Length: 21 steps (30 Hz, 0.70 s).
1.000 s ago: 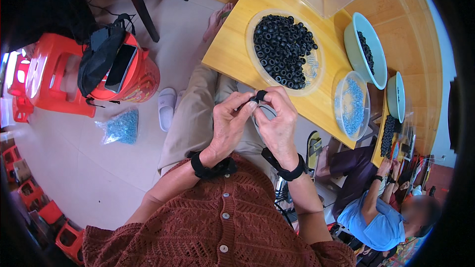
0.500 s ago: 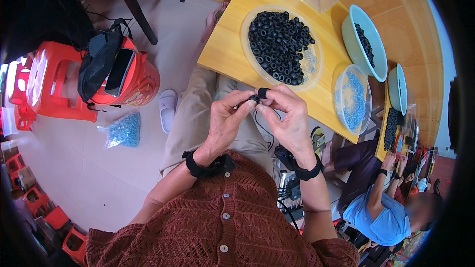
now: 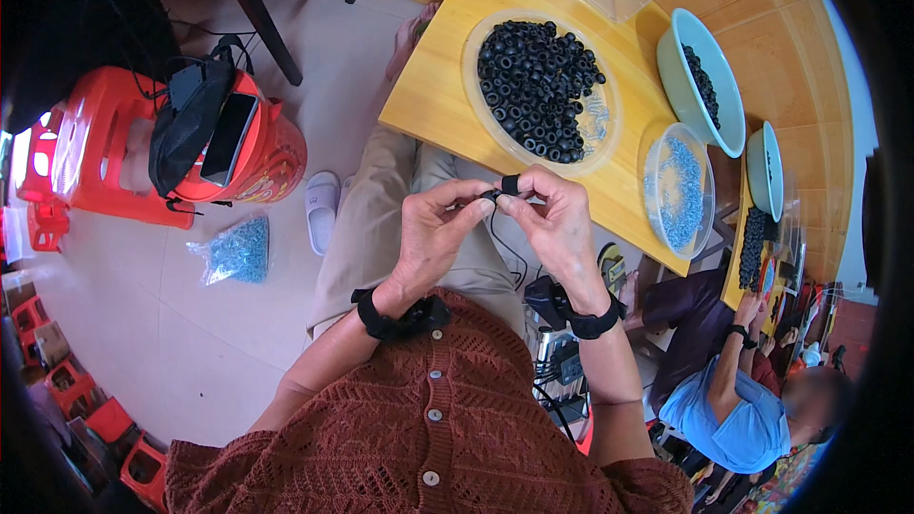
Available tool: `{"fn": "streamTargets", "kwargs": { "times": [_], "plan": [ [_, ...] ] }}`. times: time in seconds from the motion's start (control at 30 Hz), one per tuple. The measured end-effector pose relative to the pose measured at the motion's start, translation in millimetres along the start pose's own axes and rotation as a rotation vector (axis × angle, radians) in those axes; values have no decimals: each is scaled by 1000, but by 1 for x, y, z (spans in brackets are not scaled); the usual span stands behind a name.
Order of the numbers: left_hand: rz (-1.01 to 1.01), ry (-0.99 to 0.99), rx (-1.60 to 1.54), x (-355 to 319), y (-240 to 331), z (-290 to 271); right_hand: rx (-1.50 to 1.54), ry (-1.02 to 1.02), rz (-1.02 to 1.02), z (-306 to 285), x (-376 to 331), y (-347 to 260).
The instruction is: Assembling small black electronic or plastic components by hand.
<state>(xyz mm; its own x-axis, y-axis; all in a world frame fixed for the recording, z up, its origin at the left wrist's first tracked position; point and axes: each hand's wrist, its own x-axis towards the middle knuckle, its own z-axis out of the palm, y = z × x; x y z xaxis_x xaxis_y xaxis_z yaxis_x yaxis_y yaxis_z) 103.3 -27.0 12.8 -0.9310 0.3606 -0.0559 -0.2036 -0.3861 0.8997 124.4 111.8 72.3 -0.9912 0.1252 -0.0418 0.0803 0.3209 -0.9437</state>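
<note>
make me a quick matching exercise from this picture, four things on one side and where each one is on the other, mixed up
Things:
1. small black ring
2. heap of black rings
3. bag of blue bits
4. phone

Places:
A. on the floor by a white slipper
B. on the red stool, on a black bag
C. pinched between both hands, left hand and right hand
D. in a clear round tray on the yellow table

Pairs: 1-C, 2-D, 3-A, 4-B
</note>
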Motion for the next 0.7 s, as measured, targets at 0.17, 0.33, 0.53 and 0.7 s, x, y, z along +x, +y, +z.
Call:
{"fn": "streamTargets", "kwargs": {
  "times": [0.17, 0.33, 0.53, 0.7],
  "plan": [
    [-12, -7, -23, 2, 0, -2, -46, 40, -44, 6, -3, -2],
    [-124, -3, -180, 6, 6, -1, -220, 122, -249, 14, -9, -2],
    [-167, -8, -239, 5, 3, -5, -253, 114, -215, 10, -9, -5],
    [-146, 8, -202, 4, -1, -5, -734, 77, -368, 11, -11, -11]
  ]
}}
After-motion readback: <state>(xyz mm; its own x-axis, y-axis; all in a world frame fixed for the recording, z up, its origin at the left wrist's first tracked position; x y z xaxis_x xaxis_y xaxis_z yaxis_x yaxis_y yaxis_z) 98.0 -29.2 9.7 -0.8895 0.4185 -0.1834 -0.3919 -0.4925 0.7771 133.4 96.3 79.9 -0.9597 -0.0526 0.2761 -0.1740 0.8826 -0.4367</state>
